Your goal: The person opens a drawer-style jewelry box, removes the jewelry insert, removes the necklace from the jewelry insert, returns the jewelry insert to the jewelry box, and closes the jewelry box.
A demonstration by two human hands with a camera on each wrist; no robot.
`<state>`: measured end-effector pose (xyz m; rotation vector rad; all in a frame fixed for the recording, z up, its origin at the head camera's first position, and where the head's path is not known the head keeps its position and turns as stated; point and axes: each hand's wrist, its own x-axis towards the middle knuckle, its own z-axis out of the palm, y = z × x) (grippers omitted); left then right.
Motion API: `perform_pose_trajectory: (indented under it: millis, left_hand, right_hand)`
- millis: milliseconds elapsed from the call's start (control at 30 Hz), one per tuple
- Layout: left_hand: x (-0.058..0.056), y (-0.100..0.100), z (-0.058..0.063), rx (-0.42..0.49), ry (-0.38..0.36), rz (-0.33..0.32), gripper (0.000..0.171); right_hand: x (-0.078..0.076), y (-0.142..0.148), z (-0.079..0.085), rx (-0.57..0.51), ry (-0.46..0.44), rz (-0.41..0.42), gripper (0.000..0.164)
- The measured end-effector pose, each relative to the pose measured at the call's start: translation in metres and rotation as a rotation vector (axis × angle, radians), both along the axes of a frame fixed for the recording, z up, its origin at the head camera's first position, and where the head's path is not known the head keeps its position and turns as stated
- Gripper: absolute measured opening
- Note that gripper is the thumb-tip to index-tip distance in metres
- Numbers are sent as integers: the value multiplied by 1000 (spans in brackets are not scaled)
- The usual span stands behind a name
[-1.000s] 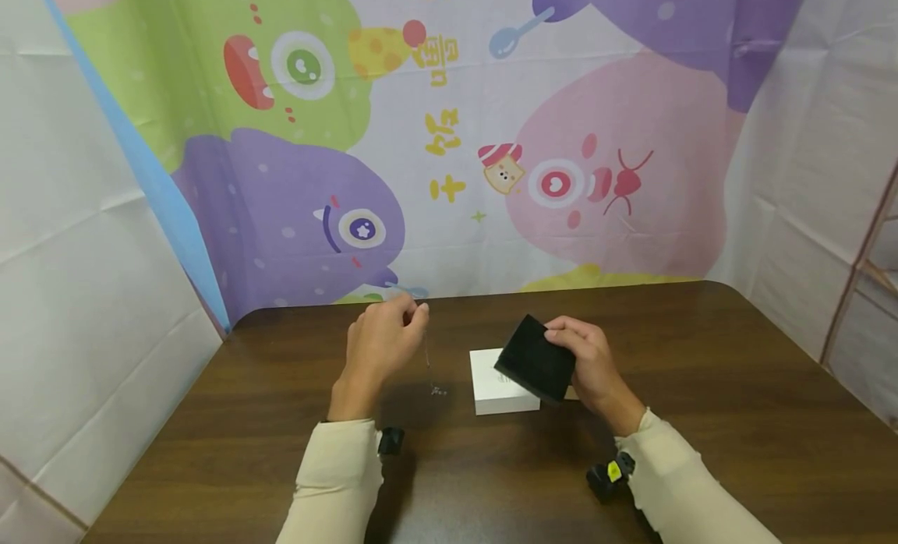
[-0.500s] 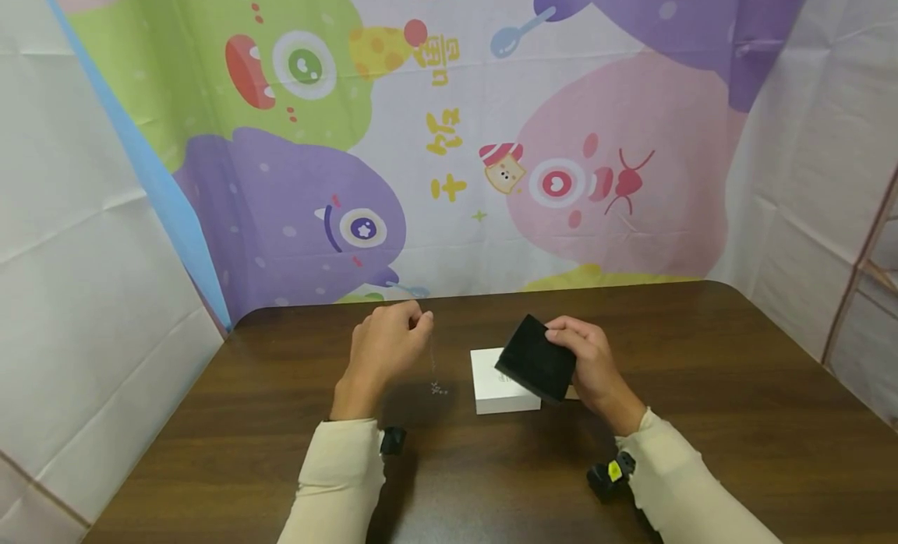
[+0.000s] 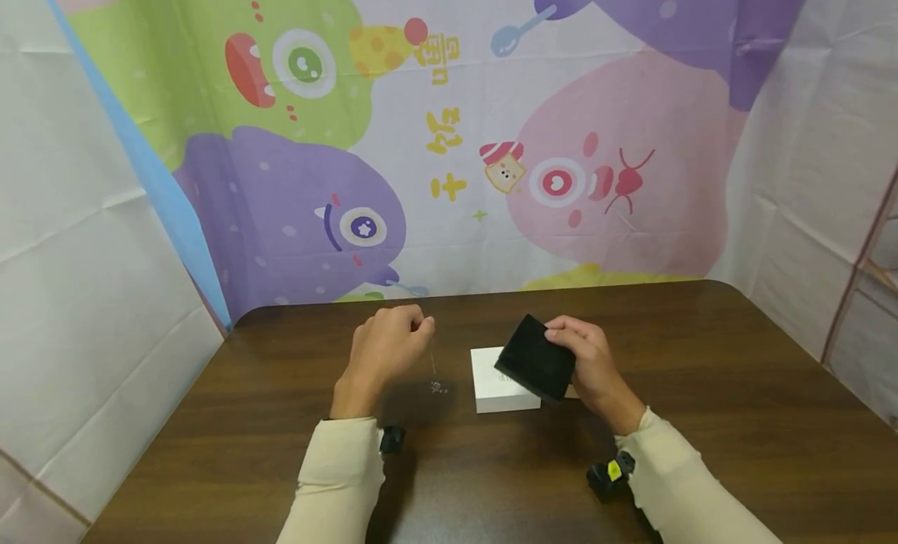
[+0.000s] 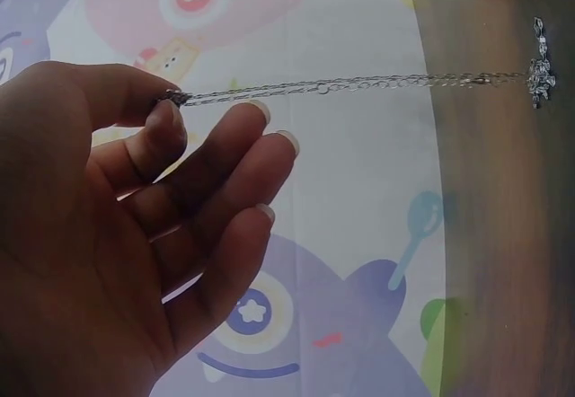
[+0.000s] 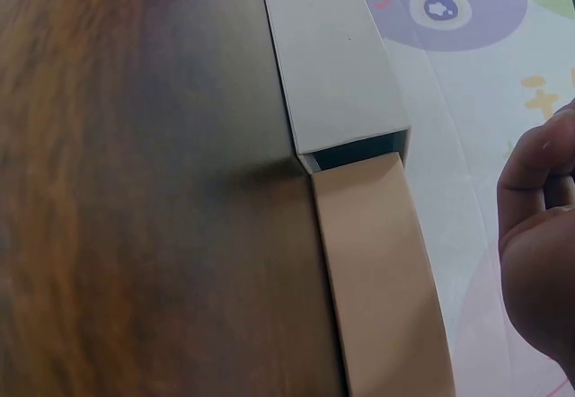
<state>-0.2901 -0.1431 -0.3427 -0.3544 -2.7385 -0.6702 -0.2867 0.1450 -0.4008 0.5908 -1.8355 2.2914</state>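
Observation:
Between thumb and forefinger, my left hand (image 3: 386, 345) pinches a thin silver chain necklace (image 4: 337, 85), seen closely in the left wrist view. The chain hangs doubled, and a small sparkling pendant (image 4: 541, 77) dangles at its lower end, above the table. My other left fingers are loosely bent and apart from the chain. My right hand (image 3: 596, 365) grips a flat, square black pad (image 3: 536, 361) by its right edge, tilted. The pad hovers over part of a white box (image 3: 491, 382). In the right wrist view, only part of the right hand shows.
A tan drawer (image 5: 382, 271) is pulled partway out of the white box's sleeve in the right wrist view. Both parts rest on the dark wooden table (image 3: 477, 482). Behind the table hangs a cloth (image 3: 463, 248) with cartoon monsters.
My left hand has moved slightly down and right, and the hanging pendant has swayed a little. The right hand and black pad have stayed in place.

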Motion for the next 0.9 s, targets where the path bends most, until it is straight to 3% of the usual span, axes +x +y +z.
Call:
perform_pose_trajectory:
  millis: [300,900]
  left_hand:
    - [0,-1,0,-26,-85,-6,41]
    - [-1,-2,-2,-66,-150,-16,42]
  right_hand:
    - [-1,-1,0,-4,-10,-7,25]
    - [-1,0,-1,-7,-6,-3,25]
